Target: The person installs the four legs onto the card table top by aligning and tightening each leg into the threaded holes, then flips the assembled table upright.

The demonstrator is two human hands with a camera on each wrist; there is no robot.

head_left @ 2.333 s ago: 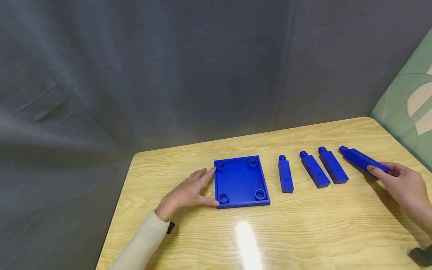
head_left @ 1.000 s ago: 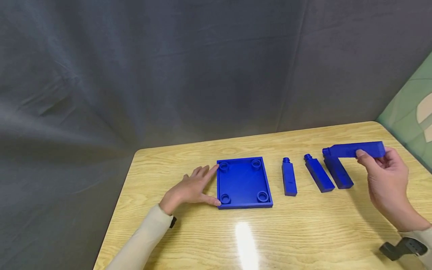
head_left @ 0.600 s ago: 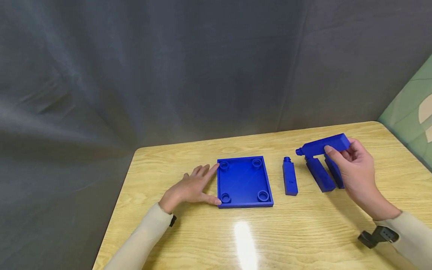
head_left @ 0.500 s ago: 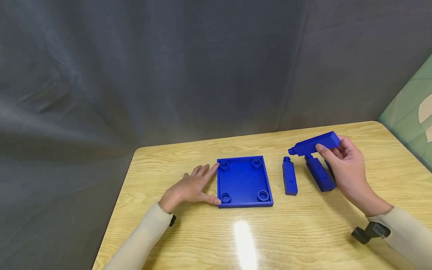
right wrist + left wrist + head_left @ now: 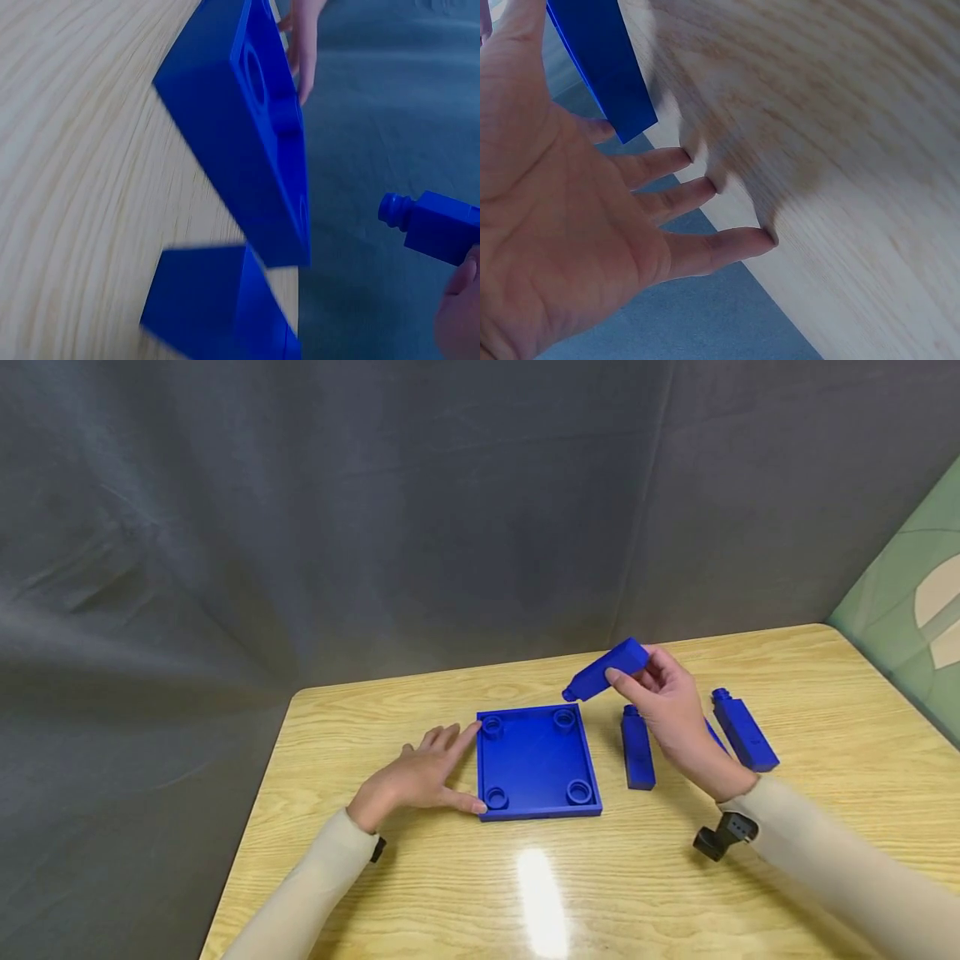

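A blue square tabletop panel [image 5: 534, 760] lies on the table with its rim up and a round socket at each corner. My left hand [image 5: 412, 781] spreads its fingers along the panel's left edge, index finger and thumb touching the corners; in the left wrist view the other fingertips [image 5: 742, 244] meet the wood. Above the panel's far right corner, my right hand [image 5: 671, 714] pinches a blue table leg [image 5: 603, 672] between thumb and fingers. Its threaded end points left and down, apart from the socket [image 5: 564, 719], as the right wrist view of the leg [image 5: 442, 225] also shows.
To the panel's right lie a blue leg [image 5: 637, 752], a second leg [image 5: 716, 735] mostly hidden by my right forearm, and a third leg [image 5: 745, 731] farther right. A dark curtain [image 5: 465, 527] hangs behind the wooden table [image 5: 420, 893].
My right hand lifted the rightmost leg off the table and carried it left over the other legs, tilting its threaded end downward. My left hand has stayed at the panel.
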